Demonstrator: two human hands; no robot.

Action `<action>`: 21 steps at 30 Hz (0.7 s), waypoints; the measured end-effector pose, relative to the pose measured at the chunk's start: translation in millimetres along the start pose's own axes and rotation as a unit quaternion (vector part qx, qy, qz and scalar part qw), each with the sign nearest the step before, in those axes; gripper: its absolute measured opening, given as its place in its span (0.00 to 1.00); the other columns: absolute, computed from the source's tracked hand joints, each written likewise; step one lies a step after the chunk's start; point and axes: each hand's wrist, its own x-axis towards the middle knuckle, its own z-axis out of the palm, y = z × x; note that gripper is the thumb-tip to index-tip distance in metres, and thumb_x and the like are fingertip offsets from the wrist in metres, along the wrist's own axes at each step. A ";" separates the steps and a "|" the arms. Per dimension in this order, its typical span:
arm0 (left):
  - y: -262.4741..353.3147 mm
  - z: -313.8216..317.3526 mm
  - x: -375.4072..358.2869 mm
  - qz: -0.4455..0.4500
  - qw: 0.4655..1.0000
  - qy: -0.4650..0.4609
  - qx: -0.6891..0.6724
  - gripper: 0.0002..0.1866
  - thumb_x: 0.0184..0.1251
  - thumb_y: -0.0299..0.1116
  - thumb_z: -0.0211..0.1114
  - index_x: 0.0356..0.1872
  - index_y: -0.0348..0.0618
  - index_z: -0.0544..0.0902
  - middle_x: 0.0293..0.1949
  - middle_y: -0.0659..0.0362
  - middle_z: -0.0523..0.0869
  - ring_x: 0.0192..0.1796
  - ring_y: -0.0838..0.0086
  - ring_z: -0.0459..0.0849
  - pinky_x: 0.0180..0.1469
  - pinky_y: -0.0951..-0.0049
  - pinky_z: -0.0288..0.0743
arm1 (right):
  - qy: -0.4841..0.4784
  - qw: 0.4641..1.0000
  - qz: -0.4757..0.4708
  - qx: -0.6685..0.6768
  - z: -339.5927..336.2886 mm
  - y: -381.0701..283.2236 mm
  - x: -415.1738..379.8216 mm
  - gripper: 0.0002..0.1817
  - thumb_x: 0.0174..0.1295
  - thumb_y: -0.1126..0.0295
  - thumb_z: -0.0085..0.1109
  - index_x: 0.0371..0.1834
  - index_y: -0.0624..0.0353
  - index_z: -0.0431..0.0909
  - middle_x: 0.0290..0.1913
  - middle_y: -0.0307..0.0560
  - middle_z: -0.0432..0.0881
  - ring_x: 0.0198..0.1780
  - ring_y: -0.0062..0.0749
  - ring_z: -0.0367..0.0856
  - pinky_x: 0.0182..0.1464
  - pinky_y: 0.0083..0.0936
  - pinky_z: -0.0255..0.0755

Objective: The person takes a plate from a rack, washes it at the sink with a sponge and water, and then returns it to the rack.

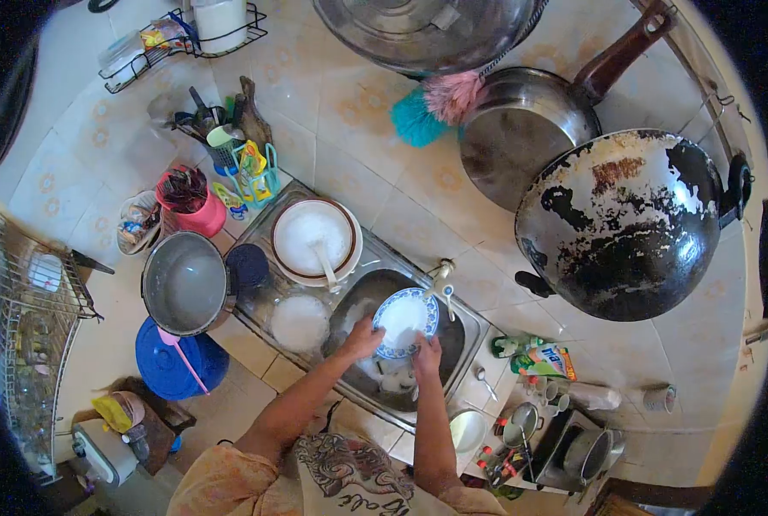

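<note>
Holding a small plate (405, 321) between them, both hands work over the sink (465, 340). The left hand (362, 338) is closed on the plate's left rim, fingers curled under the edge and thumb on top. The right hand (427, 353) grips the lower right rim in the same way, fingers wrapped around the edge. The plate is round and white in the middle, with a blue patterned band running around its border; it is tilted slightly toward the person and sits just under the tap (442, 279), which stands right beyond the right hand's fingertips. Its centre looks wet and pale, though whether water is running onto it cannot be told.

Below the hands, in the basin, some pale dishes (392, 378) lie in the dark water. Beyond the left hand sits a large white plate with a brown rim (315, 241), a white spoon (325, 262) lying in it. Further to the left of that hand stands a steel pot (184, 284), with a blue lid (173, 365) lower down beside it. To the right of the right hand, near the sink's edge, lies a green detergent packet (543, 357). Well beyond both hands, a blackened wok (624, 224) hangs on the tiled wall.
</note>
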 end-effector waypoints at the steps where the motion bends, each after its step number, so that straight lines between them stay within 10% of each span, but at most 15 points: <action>1: 29.9 -4.6 -3.0 0.000 0.990 0.043 0.134 0.17 0.65 0.35 0.66 0.49 0.32 0.81 0.39 0.40 0.89 0.44 0.47 0.89 0.49 0.50 0.81 | 0.036 0.996 0.056 -0.054 6.7 -3.8 -0.1 0.19 0.70 0.73 0.64 0.63 0.57 0.77 0.55 0.42 0.85 0.54 0.28 0.84 0.54 0.31 0.80; 9: 164.1 -32.0 -33.6 0.001 0.941 0.113 0.320 0.17 0.64 0.27 0.60 0.53 0.32 0.76 0.45 0.35 0.86 0.48 0.39 0.85 0.50 0.45 0.79 | -0.010 0.996 0.013 -0.085 10.5 16.8 -12.6 0.15 0.72 0.67 0.64 0.58 0.60 0.81 0.43 0.44 0.86 0.38 0.28 0.85 0.42 0.27 0.81; 15: 202.9 -58.9 -44.5 -0.005 0.947 0.153 0.284 0.19 0.68 0.27 0.59 0.59 0.35 0.77 0.47 0.37 0.86 0.50 0.40 0.85 0.53 0.48 0.78 | -0.067 0.982 -0.038 -0.174 -12.2 10.1 -12.8 0.15 0.72 0.63 0.63 0.56 0.59 0.83 0.50 0.47 0.88 0.55 0.38 0.86 0.57 0.39 0.79; 17: 201.5 -66.6 -45.7 0.001 0.942 0.164 0.292 0.19 0.69 0.27 0.59 0.59 0.37 0.78 0.47 0.38 0.86 0.50 0.40 0.85 0.54 0.48 0.79 | -0.041 0.811 -0.231 -0.536 9.0 -26.4 -42.1 0.22 0.69 0.61 0.66 0.62 0.59 0.80 0.56 0.55 0.86 0.60 0.53 0.83 0.64 0.46 0.74; 21: 215.3 -73.8 -53.9 0.088 0.929 0.201 0.299 0.20 0.69 0.28 0.60 0.61 0.39 0.79 0.50 0.40 0.87 0.51 0.42 0.86 0.55 0.51 0.79 | -0.092 0.704 -0.244 -0.660 25.5 -70.2 -85.5 0.30 0.67 0.60 0.67 0.69 0.61 0.74 0.64 0.62 0.80 0.68 0.61 0.75 0.70 0.50 0.68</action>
